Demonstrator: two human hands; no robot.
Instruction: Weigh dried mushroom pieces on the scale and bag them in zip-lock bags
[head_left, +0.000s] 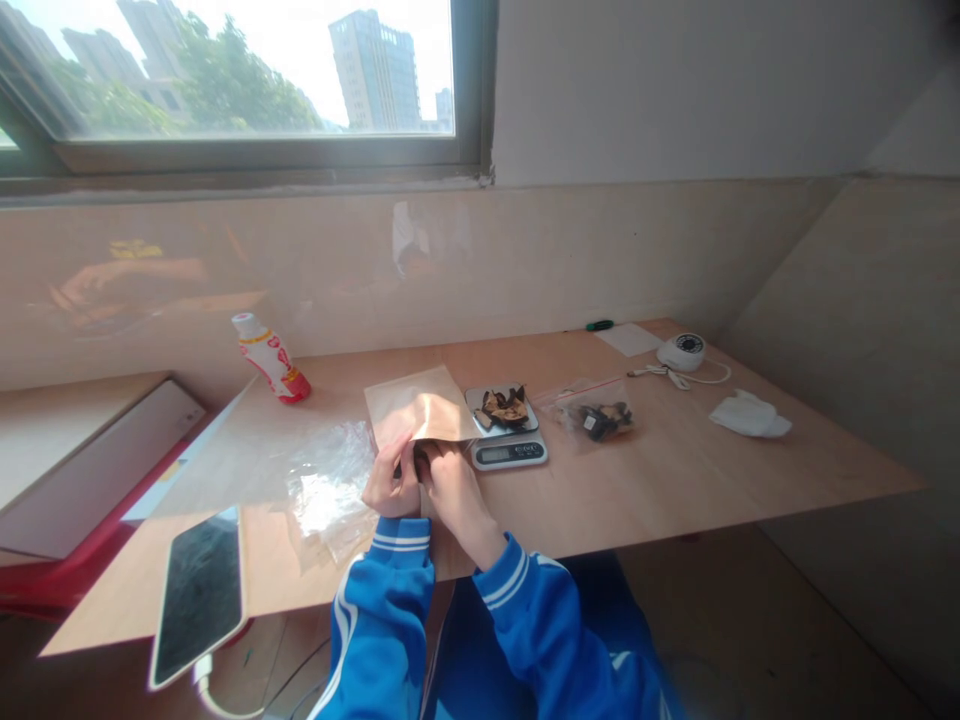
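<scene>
My left hand (391, 482) and my right hand (451, 492) pinch the lower edge of a flat kraft paper bag (420, 408), whose upper part lies on the wooden table (720, 470). To the right of the bag stands a digital kitchen scale (506, 450), with dark dried pieces (504, 408) heaped on its steel pan. A crumpled clear plastic bag (330, 490) lies beside my left hand. Farther right is a zip-top plastic bag (596, 415) holding similar dark pieces.
A plastic drink bottle (270, 358) lies tilted at the back left. A smartphone (199, 597) with a cable overhangs the front left edge. A white corded device (681, 352), white tissue (750, 415), paper sheet (628, 340) and green marker (599, 325) lie toward the back right.
</scene>
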